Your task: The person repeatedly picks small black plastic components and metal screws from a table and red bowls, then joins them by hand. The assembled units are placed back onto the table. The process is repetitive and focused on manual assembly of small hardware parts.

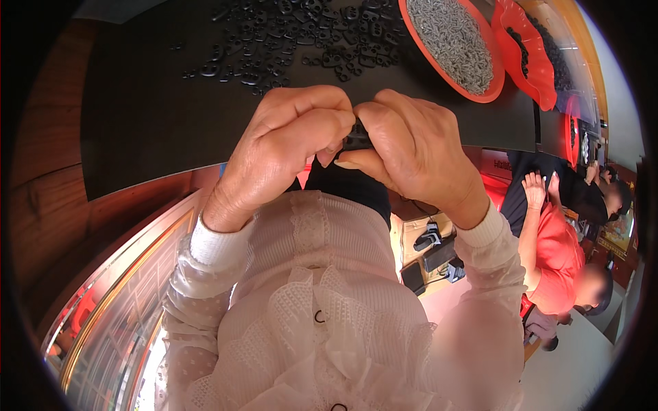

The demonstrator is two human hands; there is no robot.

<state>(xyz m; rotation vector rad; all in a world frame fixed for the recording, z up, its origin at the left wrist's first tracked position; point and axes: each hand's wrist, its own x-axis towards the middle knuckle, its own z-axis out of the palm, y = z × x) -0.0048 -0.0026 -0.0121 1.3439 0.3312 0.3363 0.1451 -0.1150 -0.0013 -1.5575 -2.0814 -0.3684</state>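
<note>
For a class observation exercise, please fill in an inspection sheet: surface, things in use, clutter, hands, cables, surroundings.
Surface: dark tabletop, its near edge curved by the lens.
Things in use: small black piece between the hands; loose black pieces spread beyond them; orange-red bowl of small grey pieces; scalloped red container beside it.
Clutter: black devices lower down, between torso and right forearm.
Hands: left hand and right hand both appear closed on the small piece; contact partly hidden.
Cables: too small to tell among the devices.
Surroundings: wooden planks at left; person in red at right.
</note>
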